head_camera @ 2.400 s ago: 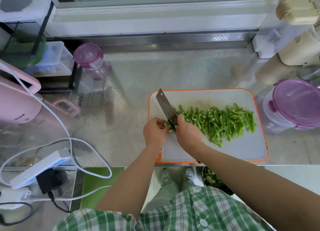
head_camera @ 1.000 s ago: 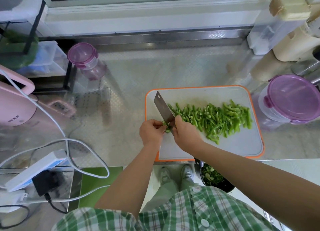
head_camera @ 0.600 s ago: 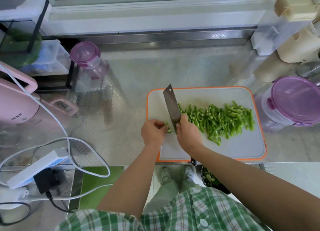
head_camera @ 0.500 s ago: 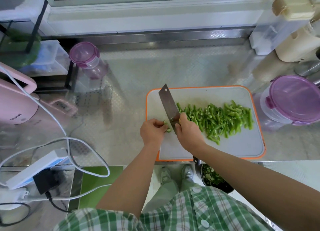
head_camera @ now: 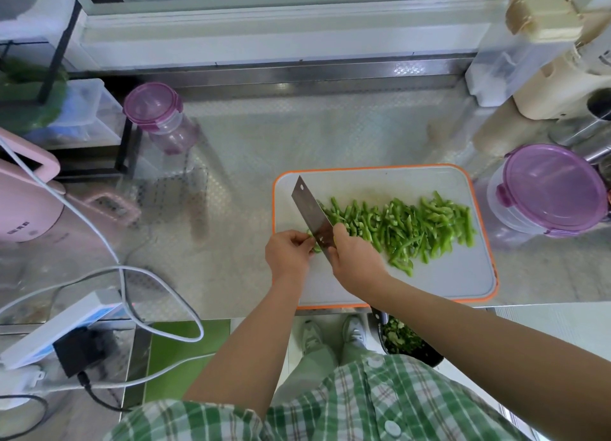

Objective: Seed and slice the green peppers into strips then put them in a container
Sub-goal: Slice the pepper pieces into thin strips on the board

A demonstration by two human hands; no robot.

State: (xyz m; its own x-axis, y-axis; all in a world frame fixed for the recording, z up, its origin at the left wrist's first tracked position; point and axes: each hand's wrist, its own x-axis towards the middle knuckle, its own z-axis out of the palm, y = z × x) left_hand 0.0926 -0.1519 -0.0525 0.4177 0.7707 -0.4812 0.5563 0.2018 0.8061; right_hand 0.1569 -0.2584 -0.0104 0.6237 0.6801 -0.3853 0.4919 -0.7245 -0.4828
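A white cutting board with an orange rim lies on the steel counter. A long heap of green pepper strips runs across its middle. My right hand grips a cleaver, its blade angled up and to the left, over the heap's left end. My left hand pinches a small remaining piece of green pepper right against the blade; most of that piece is hidden by my fingers. A clear container with a purple lid stands just right of the board.
A small purple-lidded jar stands at the back left. A pink appliance, a power strip and white cables fill the left side. Cream and clear containers sit at the back right. A dark bin with green scraps stands below the counter edge.
The cleaver has risen and dropped in small chops at the heap's left end. My left hand has kept its hold on the small pepper piece beside the blade.
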